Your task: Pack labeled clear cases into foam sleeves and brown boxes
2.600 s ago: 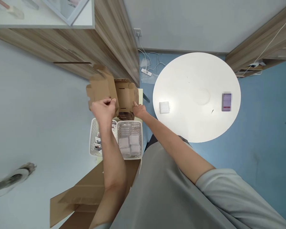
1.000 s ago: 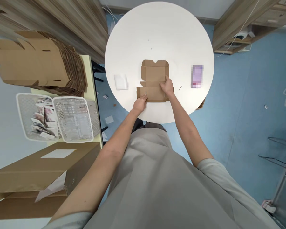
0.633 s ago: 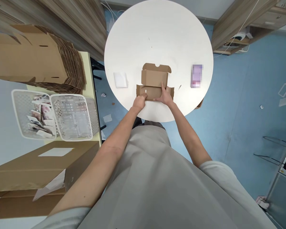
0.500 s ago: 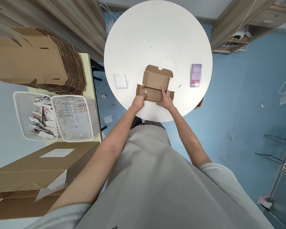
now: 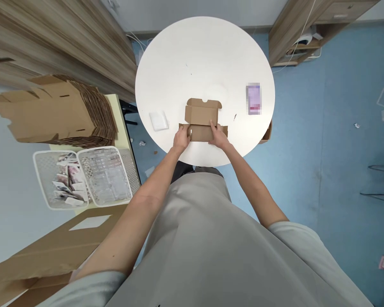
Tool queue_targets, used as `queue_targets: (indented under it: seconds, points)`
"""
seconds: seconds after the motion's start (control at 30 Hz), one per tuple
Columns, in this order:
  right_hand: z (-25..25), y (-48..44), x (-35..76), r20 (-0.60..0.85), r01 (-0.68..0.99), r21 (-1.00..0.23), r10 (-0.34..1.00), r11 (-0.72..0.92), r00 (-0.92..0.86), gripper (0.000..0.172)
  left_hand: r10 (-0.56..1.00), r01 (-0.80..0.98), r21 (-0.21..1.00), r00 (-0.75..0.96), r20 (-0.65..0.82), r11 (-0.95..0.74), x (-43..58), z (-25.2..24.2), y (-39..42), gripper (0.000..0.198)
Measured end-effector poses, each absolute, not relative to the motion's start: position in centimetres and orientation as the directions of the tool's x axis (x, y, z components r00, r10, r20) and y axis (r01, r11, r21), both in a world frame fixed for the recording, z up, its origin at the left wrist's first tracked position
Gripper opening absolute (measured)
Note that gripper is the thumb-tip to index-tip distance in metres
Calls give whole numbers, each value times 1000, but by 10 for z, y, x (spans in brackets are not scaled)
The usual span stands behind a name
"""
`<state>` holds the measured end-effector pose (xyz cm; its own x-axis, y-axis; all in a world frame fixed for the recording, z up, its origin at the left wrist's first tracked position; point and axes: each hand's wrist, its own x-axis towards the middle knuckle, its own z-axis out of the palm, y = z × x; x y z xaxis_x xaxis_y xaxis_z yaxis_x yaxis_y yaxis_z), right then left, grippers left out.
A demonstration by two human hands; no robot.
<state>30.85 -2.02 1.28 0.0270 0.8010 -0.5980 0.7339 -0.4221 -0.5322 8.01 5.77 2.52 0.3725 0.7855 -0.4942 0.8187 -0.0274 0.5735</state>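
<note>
A flat brown cardboard box blank (image 5: 202,119) lies on the round white table (image 5: 205,55), partly folded, its far panel and tabbed lid raised. My left hand (image 5: 181,139) grips the near left corner of the blank, fingers curled on the cardboard. My right hand (image 5: 218,136) holds the near front panel toward the right, fingers pressed on it. Both hands sit at the near edge of the table.
A small white packet (image 5: 158,121) lies left of the box and a purple phone-like item (image 5: 254,99) right. Off to the left stand a stack of flat box blanks (image 5: 60,108), two white baskets (image 5: 86,177) of small packets, and large cartons (image 5: 48,251).
I carried one blank from the stack at the left to the round table. Over the last second its far panel and lid have been folded up, and my hands moved to the near panel.
</note>
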Motion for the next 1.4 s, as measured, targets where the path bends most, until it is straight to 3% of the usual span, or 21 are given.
queue_targets:
  seconds: [0.2,0.3,0.37,0.47,0.57,0.77,1.1,1.4]
  points:
    - [16,-19,307,-620,767,-490,784,-414,28,136,791,855,516,353,-500,-55,88,42,49,37]
    - [17,-19,307,-613,757,-504,790,-415,25,136,847,854,519,297,-442,-29,81,49,48,43]
    - [17,-19,308,-611,752,-512,791,-415,22,135,882,831,548,183,-434,98,76,49,48,53]
    - [18,-19,308,-621,749,-509,784,-425,22,133,820,740,549,-6,-572,388,71,41,49,61]
    - [20,-18,307,-625,750,-503,781,-429,27,134,722,703,510,-8,-691,495,73,36,47,60]
    - [23,-18,306,-631,773,-479,775,-417,27,136,786,723,589,104,-610,361,92,38,34,53]
    - [14,-21,307,-636,793,-465,772,-394,10,140,799,860,408,1,-602,306,99,23,38,14]
    - [11,-21,310,-615,791,-479,789,-381,7,140,791,846,414,-15,-612,336,97,19,42,14]
